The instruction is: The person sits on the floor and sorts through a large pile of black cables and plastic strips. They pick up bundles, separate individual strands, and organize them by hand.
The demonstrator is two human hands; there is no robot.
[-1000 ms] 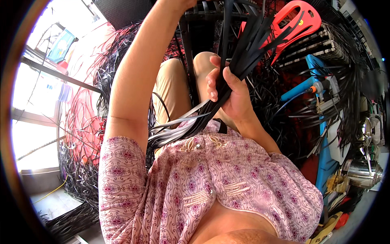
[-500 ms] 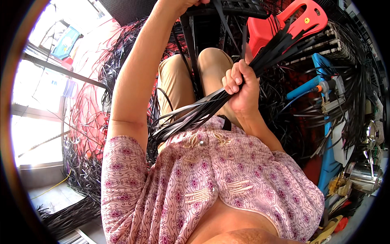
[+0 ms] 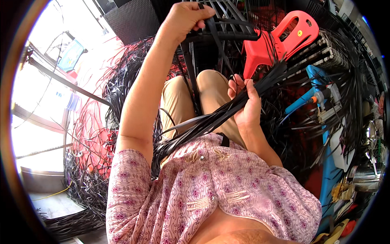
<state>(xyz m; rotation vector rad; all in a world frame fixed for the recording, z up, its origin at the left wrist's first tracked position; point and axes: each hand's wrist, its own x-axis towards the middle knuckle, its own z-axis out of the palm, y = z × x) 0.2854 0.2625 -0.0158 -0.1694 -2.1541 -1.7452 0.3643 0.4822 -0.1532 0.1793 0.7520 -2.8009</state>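
Observation:
My left hand (image 3: 187, 20) is up at the top, fingers pinched on a flat black strip (image 3: 217, 38) beside a black slatted frame (image 3: 227, 26). This strip runs down toward the fingertips of my right hand (image 3: 248, 105). A thick bundle of black strips (image 3: 211, 116) lies across my right palm, held under the thumb, and slants from my lap up to the right. The fingertips of that hand are curled together near the single strip's lower end. Where the strip meets the frame is partly hidden by my left hand.
A red plastic chair (image 3: 298, 38) stands beyond my right hand. Farther right are a blue frame (image 3: 300, 99) with a tool (image 3: 323, 97) and a metal pot (image 3: 363, 177). Loose black strips (image 3: 87, 179) heap on the left over red sheeting; a dark woven box (image 3: 132, 20) sits behind.
The view has shifted, bringing my left hand and the frame lower into sight. My right fingers have loosened from their wrap around the bundle, and the fingertips now meet near the single strip.

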